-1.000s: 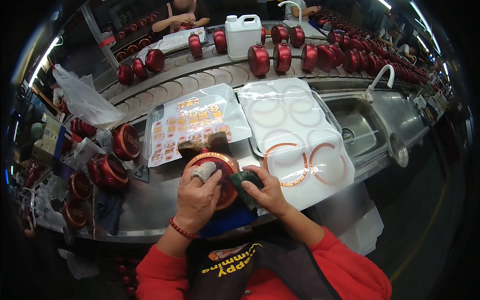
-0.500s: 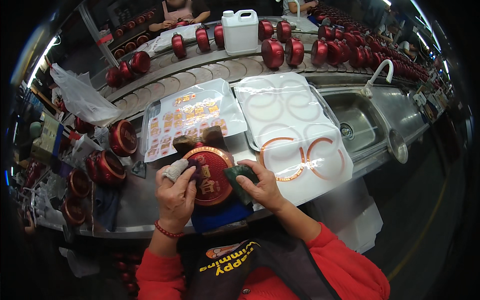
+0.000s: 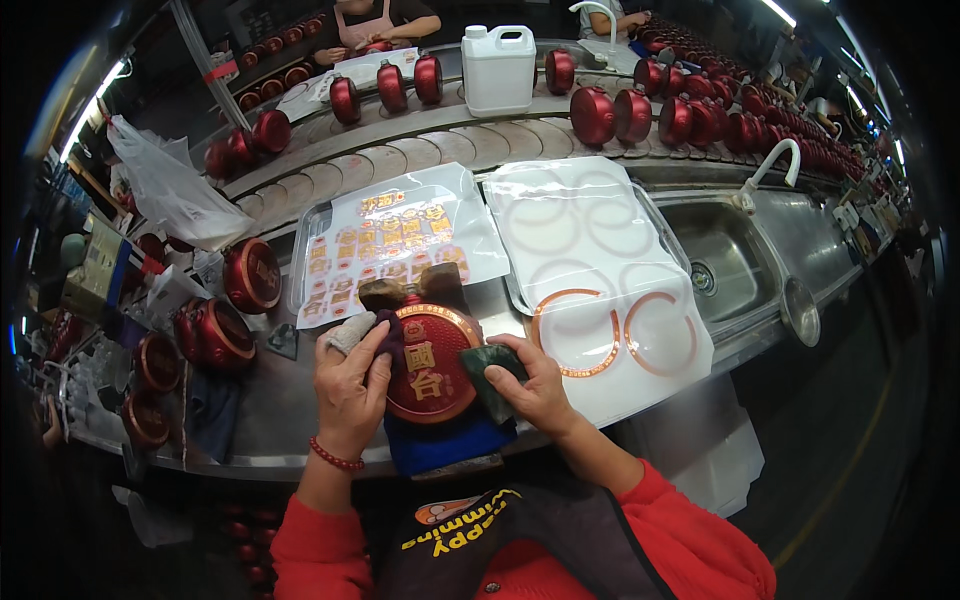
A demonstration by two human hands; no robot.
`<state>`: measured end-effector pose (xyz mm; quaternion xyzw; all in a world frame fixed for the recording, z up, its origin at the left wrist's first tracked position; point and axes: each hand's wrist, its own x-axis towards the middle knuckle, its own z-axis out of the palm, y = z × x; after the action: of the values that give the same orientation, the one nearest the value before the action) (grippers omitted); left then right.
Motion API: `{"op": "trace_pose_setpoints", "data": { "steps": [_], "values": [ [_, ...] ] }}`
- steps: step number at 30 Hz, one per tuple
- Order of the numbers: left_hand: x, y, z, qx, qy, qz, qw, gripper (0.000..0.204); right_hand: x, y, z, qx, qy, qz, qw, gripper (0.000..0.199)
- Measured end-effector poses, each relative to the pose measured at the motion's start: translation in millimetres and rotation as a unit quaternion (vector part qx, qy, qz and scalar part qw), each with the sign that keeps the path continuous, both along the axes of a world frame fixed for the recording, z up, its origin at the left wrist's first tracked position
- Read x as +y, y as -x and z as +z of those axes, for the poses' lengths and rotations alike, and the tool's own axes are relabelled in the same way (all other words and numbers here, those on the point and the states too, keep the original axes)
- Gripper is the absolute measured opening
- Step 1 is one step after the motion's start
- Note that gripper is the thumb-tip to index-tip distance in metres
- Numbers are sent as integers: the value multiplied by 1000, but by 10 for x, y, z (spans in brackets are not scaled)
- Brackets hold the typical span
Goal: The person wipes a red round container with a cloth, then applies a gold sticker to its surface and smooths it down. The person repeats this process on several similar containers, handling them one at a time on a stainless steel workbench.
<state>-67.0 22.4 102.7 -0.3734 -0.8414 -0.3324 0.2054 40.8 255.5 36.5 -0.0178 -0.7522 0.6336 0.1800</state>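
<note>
In the head view, the left grip [image 3: 348,395] has moved off the gold-marked face of the round red bottle [image 3: 432,365], which it covered a second ago, to its left rim. It pinches a dark cloth [image 3: 392,340], wrist upright; the right grip [image 3: 537,390] clasps a green pad [image 3: 485,370] at the right edge. The bottle lies on blue cloth [image 3: 440,450] on the metal desk [image 3: 290,400], a sink [image 3: 735,258] to the right, a conveyor [image 3: 430,157] beyond.

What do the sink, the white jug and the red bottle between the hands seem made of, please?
Sink: likely stainless steel, with a grey metallic sheen.
Jug: probably plastic; its smooth white body looks moulded.
Bottle: perhaps ceramic or glass; its metallic red coating hides which.
</note>
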Motion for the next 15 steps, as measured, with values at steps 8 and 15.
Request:
{"op": "trace_pose_setpoints", "data": {
  "steps": [8, 15],
  "values": [
    [343, 241, 252, -12, 38, -75, 996, 26, 9, -7, 6, -17, 31, 21, 999, 39],
    [205, 364, 161, -86, 68, -68, 992, 27, 102, -95, -31, -5, 233, 15, 972, 37]
  ]
}}
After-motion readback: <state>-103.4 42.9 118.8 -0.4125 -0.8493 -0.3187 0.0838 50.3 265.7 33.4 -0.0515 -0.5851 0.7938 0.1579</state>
